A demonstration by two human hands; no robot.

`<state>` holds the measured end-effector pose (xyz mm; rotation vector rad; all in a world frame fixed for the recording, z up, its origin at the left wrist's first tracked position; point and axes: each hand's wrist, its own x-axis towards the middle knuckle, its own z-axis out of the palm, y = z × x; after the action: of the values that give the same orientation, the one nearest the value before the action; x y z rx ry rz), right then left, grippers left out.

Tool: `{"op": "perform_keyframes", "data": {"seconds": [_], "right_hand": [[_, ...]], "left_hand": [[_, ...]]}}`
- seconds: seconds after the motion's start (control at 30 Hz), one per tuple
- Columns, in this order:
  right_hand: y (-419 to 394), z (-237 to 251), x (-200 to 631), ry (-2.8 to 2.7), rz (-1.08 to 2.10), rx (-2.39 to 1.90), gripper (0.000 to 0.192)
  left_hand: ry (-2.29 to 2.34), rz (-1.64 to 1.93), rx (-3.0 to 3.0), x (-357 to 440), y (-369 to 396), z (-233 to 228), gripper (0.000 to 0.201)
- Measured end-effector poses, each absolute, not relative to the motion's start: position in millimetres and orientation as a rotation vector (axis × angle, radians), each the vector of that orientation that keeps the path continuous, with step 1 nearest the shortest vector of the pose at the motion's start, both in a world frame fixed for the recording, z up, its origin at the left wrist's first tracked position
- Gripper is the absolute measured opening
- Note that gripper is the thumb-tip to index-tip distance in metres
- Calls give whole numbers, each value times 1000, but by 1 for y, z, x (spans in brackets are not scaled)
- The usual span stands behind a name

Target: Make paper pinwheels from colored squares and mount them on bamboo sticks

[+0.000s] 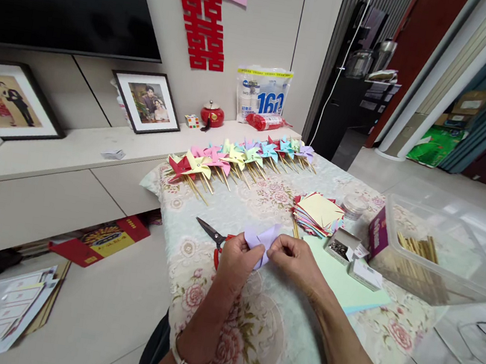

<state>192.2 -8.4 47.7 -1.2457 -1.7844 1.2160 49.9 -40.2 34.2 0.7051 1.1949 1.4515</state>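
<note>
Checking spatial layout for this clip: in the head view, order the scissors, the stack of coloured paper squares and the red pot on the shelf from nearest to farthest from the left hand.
1. Scissors, just beyond the left hand.
2. Stack of coloured paper squares, ahead to the right.
3. Red pot, far back on the shelf.

pinwheels [241, 160] behind scissors [212, 235], box [447, 249] right

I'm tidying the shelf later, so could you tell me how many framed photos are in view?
2: one framed photo at the far left, one framed photo leaning beside the red pot.
</note>
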Motion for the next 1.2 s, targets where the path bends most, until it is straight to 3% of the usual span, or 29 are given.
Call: {"op": "perform_keyframes", "data": {"seconds": [1.07, 1.2], "right_hand": [[-8, 47, 192, -1756, 1291, -1229, 16], [-8, 50, 195, -1643, 1325, -1160, 25]], "left_hand": [[1238, 1415, 734, 50, -38, 27, 26], [1251, 1378, 752, 48, -42, 36, 24]]}}
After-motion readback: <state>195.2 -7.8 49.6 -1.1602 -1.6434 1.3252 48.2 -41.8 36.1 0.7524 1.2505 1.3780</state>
